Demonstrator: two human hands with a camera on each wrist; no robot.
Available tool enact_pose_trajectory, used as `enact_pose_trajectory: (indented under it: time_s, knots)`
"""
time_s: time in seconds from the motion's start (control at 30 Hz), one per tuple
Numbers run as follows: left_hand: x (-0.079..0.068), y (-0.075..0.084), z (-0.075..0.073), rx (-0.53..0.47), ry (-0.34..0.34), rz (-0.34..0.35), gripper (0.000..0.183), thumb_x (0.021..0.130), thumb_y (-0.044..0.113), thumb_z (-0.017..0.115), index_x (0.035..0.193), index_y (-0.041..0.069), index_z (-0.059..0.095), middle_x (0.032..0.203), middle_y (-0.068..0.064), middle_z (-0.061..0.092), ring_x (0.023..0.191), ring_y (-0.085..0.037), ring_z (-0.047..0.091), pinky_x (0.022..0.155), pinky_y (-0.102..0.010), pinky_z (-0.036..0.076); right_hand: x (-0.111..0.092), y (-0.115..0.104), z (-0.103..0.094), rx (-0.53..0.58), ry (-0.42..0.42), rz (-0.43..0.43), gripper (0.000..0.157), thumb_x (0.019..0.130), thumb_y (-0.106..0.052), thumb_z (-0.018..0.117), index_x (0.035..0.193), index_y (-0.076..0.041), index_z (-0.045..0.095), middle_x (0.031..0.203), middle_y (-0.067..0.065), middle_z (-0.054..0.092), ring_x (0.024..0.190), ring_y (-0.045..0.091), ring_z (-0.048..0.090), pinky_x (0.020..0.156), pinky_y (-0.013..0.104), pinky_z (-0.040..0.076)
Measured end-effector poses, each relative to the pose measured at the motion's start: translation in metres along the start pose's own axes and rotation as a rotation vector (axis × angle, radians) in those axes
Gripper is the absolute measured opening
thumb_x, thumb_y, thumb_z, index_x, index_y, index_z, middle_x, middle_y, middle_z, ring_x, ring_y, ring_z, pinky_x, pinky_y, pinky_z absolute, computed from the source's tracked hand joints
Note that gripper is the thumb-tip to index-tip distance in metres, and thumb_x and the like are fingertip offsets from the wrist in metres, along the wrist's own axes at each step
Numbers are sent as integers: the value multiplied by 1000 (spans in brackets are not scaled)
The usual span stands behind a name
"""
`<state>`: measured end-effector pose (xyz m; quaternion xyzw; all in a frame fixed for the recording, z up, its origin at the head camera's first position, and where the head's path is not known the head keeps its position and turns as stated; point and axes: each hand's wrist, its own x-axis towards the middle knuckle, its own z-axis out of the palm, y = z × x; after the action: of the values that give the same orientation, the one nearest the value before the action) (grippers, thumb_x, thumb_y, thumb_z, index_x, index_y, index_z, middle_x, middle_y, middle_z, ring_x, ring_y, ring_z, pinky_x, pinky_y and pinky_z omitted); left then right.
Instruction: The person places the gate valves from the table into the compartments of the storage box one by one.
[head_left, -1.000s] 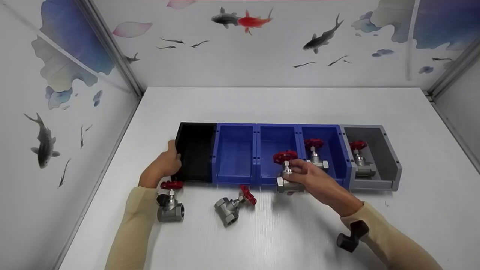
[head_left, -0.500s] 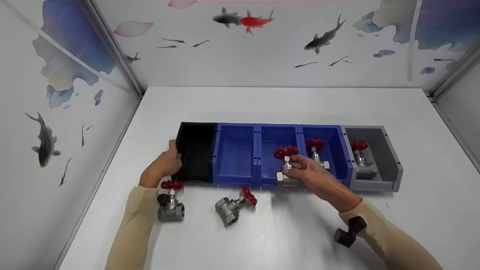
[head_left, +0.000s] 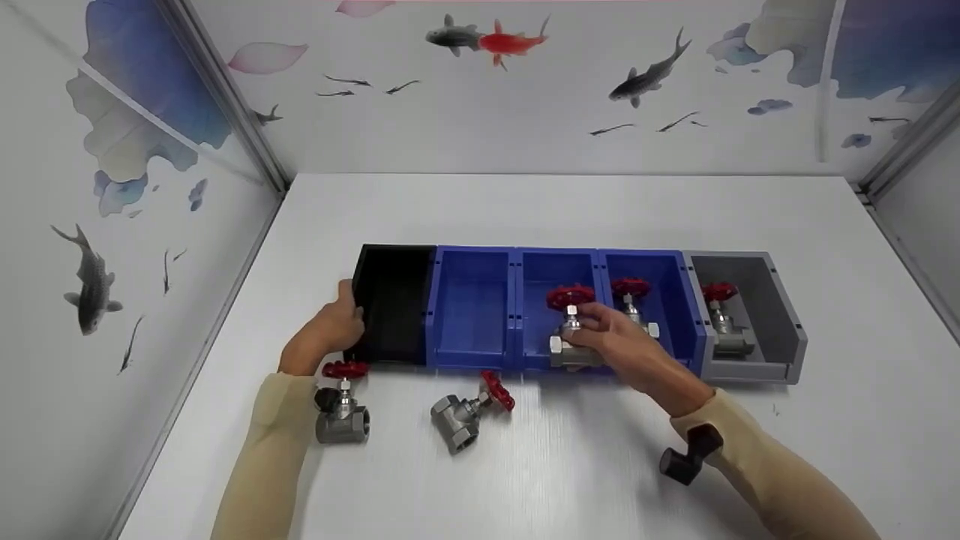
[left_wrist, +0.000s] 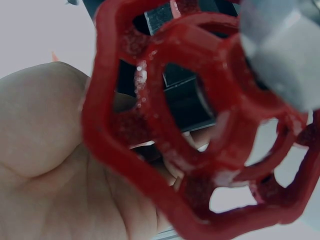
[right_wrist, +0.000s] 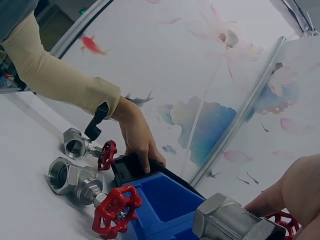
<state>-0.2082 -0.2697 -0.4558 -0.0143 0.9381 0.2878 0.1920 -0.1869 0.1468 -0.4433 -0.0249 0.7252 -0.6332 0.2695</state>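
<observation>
My right hand grips a steel valve with a red handwheel by its body, thumb and fingers round it. The valve stands upright at the front of the third bin, a blue one, its handwheel over the inside. In the right wrist view its hex end shows close up. My left hand holds the left wall of the black bin. Close in front of that hand stands another valve, whose red handwheel covers much of the left wrist view. A third valve lies tilted before the bins.
Five-bin row aside, a blue bin sits beside the black one. The fourth bin, blue, holds a valve, and the grey bin at the right end holds another. Printed panels close off the table's back and sides.
My right hand has moved the valve slightly away from me, from over the third bin's front edge further into it. The left hand and the two loose valves have stayed put.
</observation>
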Motion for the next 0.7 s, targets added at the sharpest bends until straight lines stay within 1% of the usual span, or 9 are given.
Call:
enact_pose_trajectory:
  time_s: [0.07, 0.17, 0.3, 0.37, 0.43, 0.53, 0.63, 0.7]
  knots:
    - [0, 0, 0, 2, 0, -3, 59, 106, 13, 27, 153, -3, -5, 115, -35, 58, 86, -33, 56, 83, -47, 43, 2, 0, 1, 1, 6, 4, 65, 97, -17, 61, 149, 3, 26, 142, 22, 50, 114, 20, 58, 100, 38, 45]
    - [0, 1, 0, 9, 3, 0, 59, 105, 12, 27, 152, -5, -4, 117, -37, 57, 90, -35, 56, 84, -48, 43, 4, -1, 2, 17, 17, 7, 64, 98, -14, 60, 148, 4, 27, 140, 21, 51, 110, 18, 59, 96, 34, 48]
    - [-1, 1, 0, 15, 9, -1, 57, 105, 12, 28, 151, -4, -1, 106, -32, 60, 84, -34, 56, 80, -46, 44, 6, -1, 3, 46, 32, 10, 62, 98, -10, 59, 148, 6, 26, 137, 22, 52, 105, 15, 60, 90, 29, 50]
    - [-1, 1, 0, 16, 12, -1, 56, 105, 12, 28, 151, -4, 0, 103, -29, 60, 81, -32, 56, 77, -45, 44, 7, -1, 3, 54, 35, 10, 62, 98, -9, 58, 148, 6, 26, 138, 22, 51, 105, 16, 61, 91, 29, 51]
    - [-1, 1, 0, 15, 15, 0, 55, 105, 12, 28, 151, -3, 1, 101, -28, 60, 79, -31, 55, 76, -43, 44, 8, -1, 4, 48, 32, 7, 64, 98, -10, 59, 149, 6, 24, 140, 23, 50, 107, 17, 60, 94, 31, 50]
    - [0, 1, 0, 19, 15, 7, 55, 105, 12, 28, 151, -4, 1, 101, -29, 61, 79, -31, 56, 75, -44, 44, 10, -1, 5, 29, 29, 11, 66, 98, -12, 59, 150, 5, 23, 144, 23, 47, 114, 22, 58, 101, 37, 45]
    - [0, 0, 0, 23, 17, 7, 56, 105, 12, 28, 151, -4, 0, 107, -32, 60, 83, -33, 56, 78, -45, 44, 12, -1, 7, 15, 29, 16, 68, 98, -12, 58, 152, 4, 20, 149, 23, 42, 122, 28, 54, 109, 45, 38]
    - [0, -1, 0, 24, 17, 9, 57, 105, 12, 28, 152, -4, -1, 112, -35, 59, 87, -34, 57, 80, -47, 44, 13, -1, 9, 13, 33, 19, 67, 98, -11, 56, 152, 4, 19, 150, 23, 40, 125, 30, 52, 112, 48, 35]
